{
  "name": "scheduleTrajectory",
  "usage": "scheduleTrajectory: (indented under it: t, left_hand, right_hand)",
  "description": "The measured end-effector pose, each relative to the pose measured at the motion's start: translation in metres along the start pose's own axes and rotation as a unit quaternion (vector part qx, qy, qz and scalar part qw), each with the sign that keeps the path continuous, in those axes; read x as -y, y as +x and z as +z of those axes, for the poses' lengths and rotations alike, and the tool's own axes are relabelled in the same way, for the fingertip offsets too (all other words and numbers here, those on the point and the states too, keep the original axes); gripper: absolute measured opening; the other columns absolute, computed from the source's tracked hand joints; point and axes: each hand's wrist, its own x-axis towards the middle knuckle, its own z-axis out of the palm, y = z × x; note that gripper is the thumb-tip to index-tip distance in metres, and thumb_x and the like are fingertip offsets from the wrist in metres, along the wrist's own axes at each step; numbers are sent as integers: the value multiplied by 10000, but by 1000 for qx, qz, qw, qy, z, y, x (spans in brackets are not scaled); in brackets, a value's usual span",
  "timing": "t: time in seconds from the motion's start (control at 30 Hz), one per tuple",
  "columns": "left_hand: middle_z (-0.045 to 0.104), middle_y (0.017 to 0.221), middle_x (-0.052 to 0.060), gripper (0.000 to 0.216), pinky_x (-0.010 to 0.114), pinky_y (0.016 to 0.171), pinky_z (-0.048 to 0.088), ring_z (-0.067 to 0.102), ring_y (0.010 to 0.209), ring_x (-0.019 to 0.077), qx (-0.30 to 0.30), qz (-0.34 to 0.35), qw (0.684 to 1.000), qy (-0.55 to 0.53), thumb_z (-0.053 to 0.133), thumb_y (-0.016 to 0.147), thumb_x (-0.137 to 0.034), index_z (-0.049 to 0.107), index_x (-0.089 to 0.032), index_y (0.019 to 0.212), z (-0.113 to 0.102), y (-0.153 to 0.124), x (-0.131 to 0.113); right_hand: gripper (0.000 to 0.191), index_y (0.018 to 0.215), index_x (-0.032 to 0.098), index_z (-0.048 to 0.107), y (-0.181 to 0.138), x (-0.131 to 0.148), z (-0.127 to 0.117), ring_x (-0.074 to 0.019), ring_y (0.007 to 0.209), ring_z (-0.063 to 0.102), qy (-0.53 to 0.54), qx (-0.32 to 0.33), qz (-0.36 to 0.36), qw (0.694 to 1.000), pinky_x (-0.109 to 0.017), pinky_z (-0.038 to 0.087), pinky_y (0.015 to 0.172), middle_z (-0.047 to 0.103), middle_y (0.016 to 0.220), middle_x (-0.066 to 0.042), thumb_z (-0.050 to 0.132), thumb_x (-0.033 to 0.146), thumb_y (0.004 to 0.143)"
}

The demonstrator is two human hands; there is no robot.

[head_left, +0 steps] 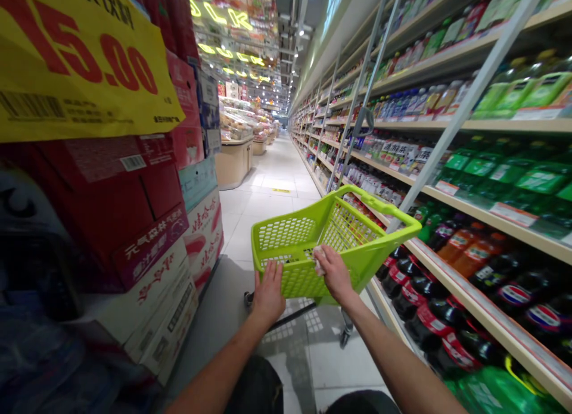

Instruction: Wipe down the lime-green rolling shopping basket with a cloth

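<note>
A lime-green shopping cart [299, 280] stands sideways in front of me, its handle toward the right-hand shelves. My left hand [269, 292] lies on the near side of the basket, fingers stretched out and touching the wall just under the rim. On the same rim, farther right, my right hand [336, 274] is closed around a crumpled white tissue [319, 259] and presses it against the edge. The fingers hide part of the tissue.
Stacked drink cartons [152, 271] rise close on my left, under a yellow price sign [84, 62]. Shelves of bottles [513, 211] with slanted metal posts line the right. A tiled aisle [277, 158] runs ahead past a wooden display counter [235, 161].
</note>
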Motion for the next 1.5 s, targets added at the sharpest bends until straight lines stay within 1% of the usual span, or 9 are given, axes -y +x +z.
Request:
scheduleTrajectory:
  t: [0.17,0.3,0.37,0.57,0.7,1.0,1.3,1.37,1.5]
  left_hand:
    - [226,1434,100,730,478,1071,95,156,1328,218,-3,50,999,1,412,631,-165,250,-96,1340,2,-4,-2]
    - [244,1426,101,734,512,1063,103,195,1317,219,-14,5,1000,-1,385,615,-116,254,-80,1336,7,-6,10]
    - [237,1428,100,737,521,1061,101,194,1317,219,-8,7,1000,0,378,604,-100,265,-76,1332,9,-8,11]
    - [247,1427,87,703,526,1065,54,183,1321,211,4,86,996,2,380,628,-95,289,-103,1325,10,-9,2]
    - [275,1418,78,672,526,1062,67,204,1315,200,4,104,994,15,356,658,-76,294,-128,1325,9,2,8]
    - [222,1439,72,732,529,1055,85,146,1328,196,38,134,990,28,364,639,-51,220,-138,1351,17,6,-12]
    - [280,1421,47,687,502,1056,126,218,1307,183,69,190,979,-21,390,644,-76,301,-174,1318,10,5,-35]
    - [307,1409,43,658,483,1060,138,247,1295,165,69,198,977,-30,367,670,-72,303,-184,1315,5,10,-32]
    - [265,1424,75,681,536,1046,110,209,1312,190,68,133,989,4,337,663,-26,271,-156,1327,1,19,-22]
  right_hand:
    - [363,1114,208,574,-8,14,4,-215,1233,348,33,-3,-61,998,-414,351,963,501,1253,-110,485,97,780]
    - [364,1094,184,587,-10,-5,-6,-235,1219,371,-9,-20,39,999,-446,376,928,508,1236,-139,432,59,789]
    - [366,1097,170,586,-14,0,-6,-237,1231,358,-7,-31,51,998,-438,385,926,510,1232,-148,422,55,790]
    - [368,1141,210,556,-29,46,2,-207,1275,290,88,-21,-71,993,-413,372,968,493,1264,-104,461,106,801]
    - [389,1175,211,525,-38,33,-9,-215,1266,309,77,-61,5,995,-448,381,954,463,1288,-121,449,100,810]
    - [424,1234,218,465,-102,57,15,-201,1273,296,93,-101,-20,990,-444,380,981,513,1248,-82,431,83,834]
    - [364,1169,239,532,-163,32,7,-165,1168,455,87,-6,-26,996,-339,486,869,597,1142,-58,388,114,859]
    - [406,1224,232,480,-158,30,-4,-186,1196,422,85,-35,12,996,-374,465,895,548,1206,-77,399,109,846]
    - [519,1304,228,369,-129,25,-21,-239,1258,323,78,-111,51,989,-480,370,973,444,1307,-94,475,130,806]
